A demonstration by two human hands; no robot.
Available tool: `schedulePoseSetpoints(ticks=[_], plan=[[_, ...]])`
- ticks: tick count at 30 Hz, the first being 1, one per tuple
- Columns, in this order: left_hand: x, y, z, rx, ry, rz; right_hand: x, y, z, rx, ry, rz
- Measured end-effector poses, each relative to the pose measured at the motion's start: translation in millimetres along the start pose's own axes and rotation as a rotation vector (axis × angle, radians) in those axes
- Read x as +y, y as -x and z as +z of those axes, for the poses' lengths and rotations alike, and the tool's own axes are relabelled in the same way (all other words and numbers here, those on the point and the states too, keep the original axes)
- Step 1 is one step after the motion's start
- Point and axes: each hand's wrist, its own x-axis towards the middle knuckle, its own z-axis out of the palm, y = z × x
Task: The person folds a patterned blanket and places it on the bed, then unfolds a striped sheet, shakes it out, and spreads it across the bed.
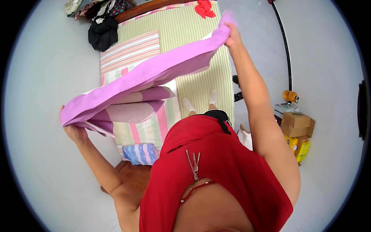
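Note:
A purple bed sheet (143,75) with paler patches stretches in the air across my view, rising toward the right. My left hand (75,132) is closed around its lower left corner. At the upper right, my right hand (233,35) grips the other end, where the sheet's tip is blurred by motion. Between my hands the upper edge is fairly taut, while folds hang loosely below the left half. Beneath the sheet lies a bed with a green striped cover (195,33), and my feet in white socks stand on it.
A striped pillow or folded cloth (133,48) and a red cloth (205,9) lie on the bed. Dark clothes (102,34) are heaped at the far left corner. A blue patterned bundle (140,154) sits near the left. Cardboard boxes (296,124) and an oil bottle (290,96) stand by the right wall.

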Motion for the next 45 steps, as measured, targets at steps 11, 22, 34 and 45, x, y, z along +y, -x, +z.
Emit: schedulePoseSetpoints(ticks=[11, 22, 34, 45], plan=[[-115.0, 51.1, 69.6, -0.573, -0.376, -0.451, 30.0, 165.1, 116.7, -0.566, 0.699, 0.063], [-252.1, 140.8, 193.0, -0.306, 0.482, -1.165, 185.8, 223.6, -25.1, -1.165, 1.627, 0.111], [-266.5, 180.2, 168.5, -0.319, 0.439, -1.254, 210.9, 210.5, -54.8, -0.544, 0.831, 0.657], [-262.8, 208.9, 162.5, -0.425, 0.607, -1.364, 212.1, 202.8, -24.3, -0.48, 0.786, 0.825]])
